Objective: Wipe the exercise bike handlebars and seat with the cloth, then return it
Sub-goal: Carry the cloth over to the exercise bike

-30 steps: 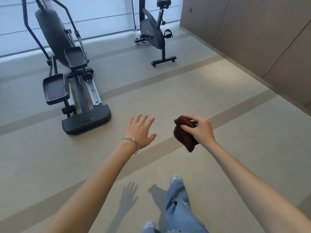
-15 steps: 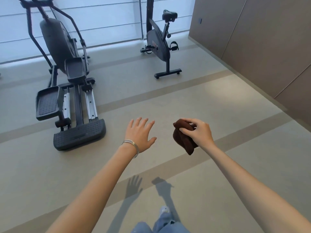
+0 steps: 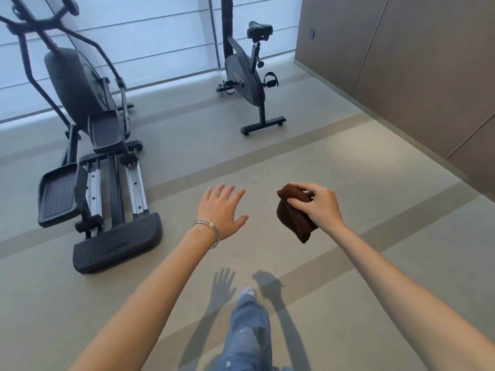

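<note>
My right hand (image 3: 320,204) grips a bunched dark brown cloth (image 3: 294,218), held out in front of me above the floor. My left hand (image 3: 222,210) is stretched forward beside it, fingers spread, holding nothing; a silver bangle sits on its wrist. The black exercise bike (image 3: 247,76) stands well ahead by the window, its black seat (image 3: 259,29) at the top. Its handlebars are out of the frame above.
A large black elliptical trainer (image 3: 93,145) stands on the floor to the left. Brown wall panels (image 3: 401,62) run along the right side. Pale floor with darker stripes (image 3: 267,153) lies between me and the bike. My jeans-clad leg (image 3: 246,330) is stepping forward below.
The bike and the elliptical have grown larger and slid lower in the frame as I walk closer. Both hands keep the same pose, cloth still held.
</note>
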The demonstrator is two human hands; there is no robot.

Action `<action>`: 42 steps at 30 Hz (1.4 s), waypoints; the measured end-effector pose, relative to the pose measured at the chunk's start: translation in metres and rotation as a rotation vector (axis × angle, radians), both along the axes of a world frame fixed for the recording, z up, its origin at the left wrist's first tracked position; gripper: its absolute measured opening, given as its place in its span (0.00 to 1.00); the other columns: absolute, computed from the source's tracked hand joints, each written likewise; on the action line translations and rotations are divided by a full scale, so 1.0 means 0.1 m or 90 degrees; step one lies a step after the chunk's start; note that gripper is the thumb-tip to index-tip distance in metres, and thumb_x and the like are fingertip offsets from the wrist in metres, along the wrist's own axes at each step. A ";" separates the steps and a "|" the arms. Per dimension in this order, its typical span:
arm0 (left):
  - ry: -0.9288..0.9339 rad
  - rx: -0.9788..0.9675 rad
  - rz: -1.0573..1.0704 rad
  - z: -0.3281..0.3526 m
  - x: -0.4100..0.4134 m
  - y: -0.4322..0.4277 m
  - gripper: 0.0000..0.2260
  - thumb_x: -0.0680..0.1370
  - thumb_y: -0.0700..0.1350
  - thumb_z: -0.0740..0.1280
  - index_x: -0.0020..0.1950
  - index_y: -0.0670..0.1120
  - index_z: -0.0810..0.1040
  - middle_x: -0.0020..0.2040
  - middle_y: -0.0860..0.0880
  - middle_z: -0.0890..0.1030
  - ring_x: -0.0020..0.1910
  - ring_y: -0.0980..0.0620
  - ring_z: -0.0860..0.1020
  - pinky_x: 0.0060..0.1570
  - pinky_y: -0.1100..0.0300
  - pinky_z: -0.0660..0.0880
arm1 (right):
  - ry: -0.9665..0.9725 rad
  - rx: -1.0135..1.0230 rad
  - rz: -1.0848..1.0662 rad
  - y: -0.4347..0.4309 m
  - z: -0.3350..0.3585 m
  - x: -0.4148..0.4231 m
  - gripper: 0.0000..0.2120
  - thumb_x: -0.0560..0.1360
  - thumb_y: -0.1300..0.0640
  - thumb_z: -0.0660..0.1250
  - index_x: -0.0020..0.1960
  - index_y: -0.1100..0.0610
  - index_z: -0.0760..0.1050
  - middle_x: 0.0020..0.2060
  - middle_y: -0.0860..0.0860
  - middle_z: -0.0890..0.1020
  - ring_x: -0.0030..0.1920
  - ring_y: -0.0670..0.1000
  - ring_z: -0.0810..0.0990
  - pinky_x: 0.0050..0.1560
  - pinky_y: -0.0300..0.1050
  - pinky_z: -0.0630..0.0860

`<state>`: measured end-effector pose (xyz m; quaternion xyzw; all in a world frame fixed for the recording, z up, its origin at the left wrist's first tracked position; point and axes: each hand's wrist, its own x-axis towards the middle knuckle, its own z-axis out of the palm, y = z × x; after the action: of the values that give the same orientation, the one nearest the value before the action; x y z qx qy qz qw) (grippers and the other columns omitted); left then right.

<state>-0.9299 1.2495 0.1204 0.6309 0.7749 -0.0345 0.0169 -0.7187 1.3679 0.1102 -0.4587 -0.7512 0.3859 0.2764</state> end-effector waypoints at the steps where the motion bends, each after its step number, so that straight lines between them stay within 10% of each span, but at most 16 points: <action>1: 0.002 0.005 -0.001 0.02 -0.09 0.14 0.29 0.77 0.62 0.56 0.75 0.53 0.55 0.75 0.48 0.60 0.75 0.45 0.56 0.74 0.47 0.52 | -0.002 0.005 0.000 0.13 0.02 -0.08 0.14 0.66 0.51 0.74 0.49 0.38 0.80 0.43 0.37 0.82 0.44 0.42 0.80 0.52 0.52 0.78; 16: -0.011 0.030 -0.036 0.19 -1.30 2.17 0.30 0.77 0.62 0.56 0.75 0.52 0.54 0.76 0.48 0.60 0.75 0.44 0.56 0.74 0.46 0.53 | -0.023 0.057 0.036 1.99 0.20 -1.34 0.18 0.67 0.55 0.75 0.56 0.47 0.80 0.50 0.45 0.83 0.46 0.43 0.79 0.49 0.38 0.74; 42: -0.009 0.024 0.073 0.25 -2.65 5.30 0.30 0.77 0.62 0.56 0.76 0.52 0.53 0.76 0.48 0.59 0.76 0.44 0.54 0.74 0.47 0.52 | -0.007 0.071 0.125 5.54 0.37 -2.94 0.17 0.68 0.56 0.74 0.56 0.47 0.79 0.50 0.47 0.83 0.48 0.48 0.80 0.54 0.51 0.77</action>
<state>-1.1951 1.7797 0.1449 0.5862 0.8100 -0.0142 0.0125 -1.0131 1.9214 0.1468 -0.3690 -0.8142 0.3661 0.2586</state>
